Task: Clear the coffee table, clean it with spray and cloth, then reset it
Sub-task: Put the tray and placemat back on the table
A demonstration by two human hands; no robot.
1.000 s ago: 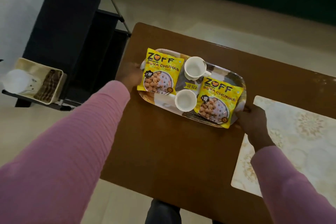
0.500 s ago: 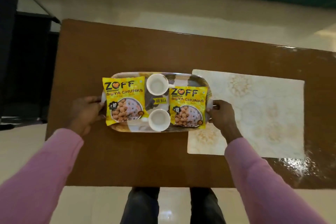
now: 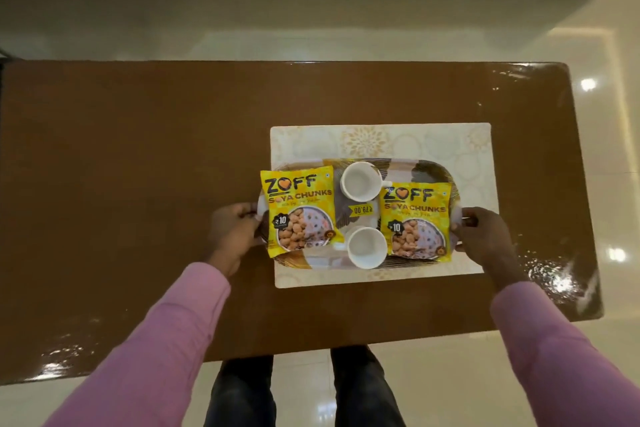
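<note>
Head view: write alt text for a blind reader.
The left hand and right hand grip a patterned tray by its ends, over a cream placemat on a brown coffee table. It carries two yellow soya chunks packets and two empty white cups.

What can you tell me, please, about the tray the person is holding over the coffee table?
The tray is oblong, round-cornered, patterned in grey, white and gold. It sits level over the placemat, its left end past the mat's edge; whether it rests there is unclear. The left hand and right hand grip its short ends. On it lie a left packet and right packet, yellow, with a far cup and near cup, white and empty, between them.
</note>
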